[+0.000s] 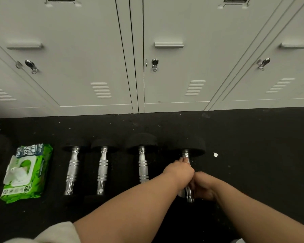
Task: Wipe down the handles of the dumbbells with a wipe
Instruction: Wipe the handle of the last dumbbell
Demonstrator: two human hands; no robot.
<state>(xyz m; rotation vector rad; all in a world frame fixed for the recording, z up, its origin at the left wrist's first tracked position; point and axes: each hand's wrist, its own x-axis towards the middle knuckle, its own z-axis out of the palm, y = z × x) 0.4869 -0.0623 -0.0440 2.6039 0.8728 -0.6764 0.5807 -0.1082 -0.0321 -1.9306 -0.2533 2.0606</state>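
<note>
Fingers of both hands (180, 170) (203, 185) curled around rightmost dumbbell's handle (189, 192), wipe (188, 161) under left fingertips.

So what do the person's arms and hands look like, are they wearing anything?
Both forearms are bare, with no sleeves reaching the wrists. The left hand and right hand wear no gloves, and no watch, bracelet or ring shows. A bit of pale cream cloth sits near the left elbow; it might be clothing, but I cannot tell.

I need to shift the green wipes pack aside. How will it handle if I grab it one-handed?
The wipes pack looks like soft film, so it will probably sag and flex rather than stay stiff. It looks full, so likely heavy for its size. Its flap appears open, with a wipe sticking out that may snag.
</note>
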